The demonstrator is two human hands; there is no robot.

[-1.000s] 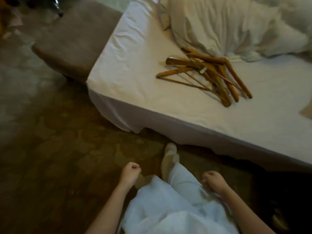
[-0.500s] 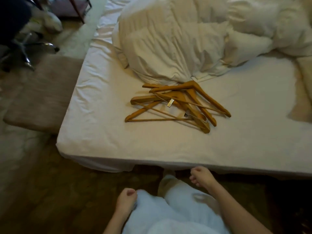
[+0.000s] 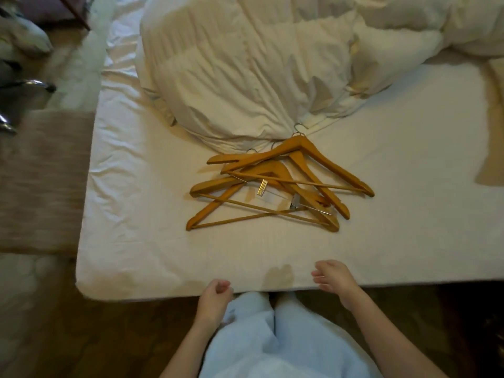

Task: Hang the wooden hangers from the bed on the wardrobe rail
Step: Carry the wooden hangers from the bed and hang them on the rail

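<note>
Several wooden hangers (image 3: 275, 186) lie in a loose, overlapping pile on the white bed sheet (image 3: 136, 214), their metal hooks pointing toward a crumpled duvet. My left hand (image 3: 215, 294) hovers at the bed's near edge with its fingers curled into a fist, holding nothing. Just over that edge, my right hand (image 3: 334, 278) is loosely curled and empty, a short way in front of the pile. No wardrobe or rail is in view.
A bunched white duvet (image 3: 259, 72) fills the back of the bed. A brown upholstered bench (image 3: 41, 181) stands to the left of the bed, with chrome chair legs (image 3: 24, 88) beyond it. Brown carpet (image 3: 95, 336) lies underfoot.
I have stepped up to the bed, so the hangers now lie straight ahead and closer. Both hands have risen from beside my legs to the bed's edge.
</note>
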